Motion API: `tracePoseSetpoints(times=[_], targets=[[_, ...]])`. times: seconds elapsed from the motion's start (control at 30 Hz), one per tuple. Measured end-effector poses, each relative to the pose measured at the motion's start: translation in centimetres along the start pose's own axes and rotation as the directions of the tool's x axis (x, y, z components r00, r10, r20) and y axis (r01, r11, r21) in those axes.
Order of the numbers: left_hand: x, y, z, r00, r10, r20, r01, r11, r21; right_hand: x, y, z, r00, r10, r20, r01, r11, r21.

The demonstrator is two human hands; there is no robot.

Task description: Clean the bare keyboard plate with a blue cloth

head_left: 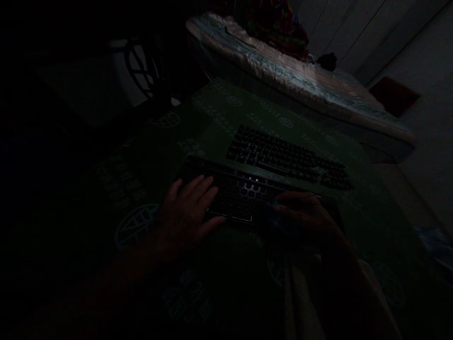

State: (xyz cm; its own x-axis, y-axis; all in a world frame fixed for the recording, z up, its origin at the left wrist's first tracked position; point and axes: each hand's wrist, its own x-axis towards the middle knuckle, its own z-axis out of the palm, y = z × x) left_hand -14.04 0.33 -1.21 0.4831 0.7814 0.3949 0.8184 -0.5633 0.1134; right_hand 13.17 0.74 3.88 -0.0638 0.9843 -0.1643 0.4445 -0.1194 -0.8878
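A dark computer keyboard (244,191) lies on a green patterned sheet, with its keycaps apparently off across the middle. My left hand (191,205) rests palm down on its left part, fingers stretched out. Over the right part, my right hand (304,212) is closed around a bluish thing that looks like a cloth (283,223); the dark hides its shape. Just beyond the keyboard, loose black keycaps (283,151) are laid out in rows, in the layout of a keyboard.
The green sheet (138,184) bears white globe prints and lettering. Behind it stands a mattress (300,89) with a patterned cover and a colourful cloth (279,28). A dark spoked wheel (139,68) is at the back left. Pale fabric (304,288) lies near my right forearm. The room is very dark.
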Motion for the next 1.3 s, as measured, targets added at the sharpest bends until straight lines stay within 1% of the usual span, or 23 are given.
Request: tracePoseSetpoints(times=[0.07, 0.17, 0.23, 0.33, 0.4, 0.47, 0.63, 0.7, 0.77, 0.87, 0.93, 0.97, 1.0, 1.1, 1.2, 1.23, 1.3], targets=[[0.0, 0.0, 0.1, 1.000, -0.012, 0.004, 0.012, 1.000, -0.016, -0.2, -0.1, -0.4, 1.000, 0.020, -0.018, -0.020, 1.000, 0.011], [0.0, 0.0, 0.1, 1.000, -0.028, 0.007, 0.028, 0.999, -0.030, -0.2, -0.2, -0.5, 1.000, -0.012, -0.006, 0.012, 1.000, 0.007], [0.0, 0.0, 0.0, 0.999, -0.030, 0.015, 0.030, 0.999, -0.029, -0.1, -0.3, -0.1, 0.997, -0.061, 0.037, 0.062, 0.998, -0.026], [0.0, 0.0, -0.1, 0.999, -0.030, 0.025, 0.031, 0.999, -0.038, -0.2, -0.3, 0.3, 0.983, -0.107, 0.150, 0.117, 0.992, -0.057], [0.0, 0.0, -0.1, 0.999, -0.035, 0.021, 0.036, 0.998, -0.043, -0.4, -0.5, 0.2, 0.971, -0.105, 0.215, 0.117, 0.992, -0.047], [0.0, 0.0, 0.0, 0.999, -0.040, 0.022, 0.040, 0.998, -0.042, -0.5, -0.6, 0.2, 0.966, -0.102, 0.238, 0.114, 0.993, -0.034], [0.0, 0.0, 0.0, 1.000, -0.020, 0.010, 0.020, 0.999, -0.026, -0.3, -0.5, 0.6, 0.969, -0.138, 0.204, 0.143, 0.990, -0.010], [0.0, 0.0, -0.1, 1.000, -0.014, 0.002, 0.014, 1.000, -0.027, -0.3, -0.3, 0.5, 0.969, -0.115, 0.219, 0.121, 0.993, -0.013], [0.0, -0.1, -0.1, 1.000, -0.017, 0.004, 0.017, 0.999, -0.033, -0.4, -0.2, 0.0, 0.977, -0.065, 0.204, 0.072, 0.997, -0.027], [0.1, -0.1, 0.0, 1.000, -0.018, 0.008, 0.019, 0.999, -0.032, -0.6, -0.3, -0.8, 0.994, -0.017, 0.105, 0.020, 0.999, -0.027], [0.1, -0.1, 0.0, 1.000, -0.012, 0.011, 0.013, 1.000, -0.024, -0.5, -0.4, -0.8, 0.998, -0.037, 0.042, 0.038, 0.999, -0.012], [0.1, -0.2, 0.0, 1.000, -0.009, 0.009, 0.009, 1.000, -0.019, -0.4, -0.4, -0.6, 0.998, -0.054, 0.033, 0.054, 0.999, -0.006], [0.1, -0.2, 0.0, 1.000, -0.005, 0.006, 0.005, 1.000, -0.012, -0.3, -0.4, -0.3, 0.996, -0.072, 0.043, 0.072, 0.997, -0.002], [0.0, -0.2, 0.0, 1.000, 0.007, -0.006, -0.007, 1.000, 0.013, -0.1, -0.5, 0.6, 0.983, -0.111, 0.145, 0.111, 0.994, 0.006], [0.0, -0.3, 0.1, 1.000, 0.015, -0.007, -0.015, 1.000, 0.021, -0.2, -0.5, 0.4, 0.974, -0.105, 0.199, 0.110, 0.994, -0.017], [0.0, -0.3, 0.2, 1.000, 0.015, -0.011, -0.015, 1.000, 0.022, -0.2, -0.5, 0.0, 0.978, -0.083, 0.190, 0.089, 0.996, -0.026], [0.0, -0.3, 0.2, 1.000, 0.016, -0.021, -0.015, 1.000, 0.026, -0.4, -0.5, -0.8, 0.993, -0.022, 0.119, 0.025, 0.999, -0.023]])
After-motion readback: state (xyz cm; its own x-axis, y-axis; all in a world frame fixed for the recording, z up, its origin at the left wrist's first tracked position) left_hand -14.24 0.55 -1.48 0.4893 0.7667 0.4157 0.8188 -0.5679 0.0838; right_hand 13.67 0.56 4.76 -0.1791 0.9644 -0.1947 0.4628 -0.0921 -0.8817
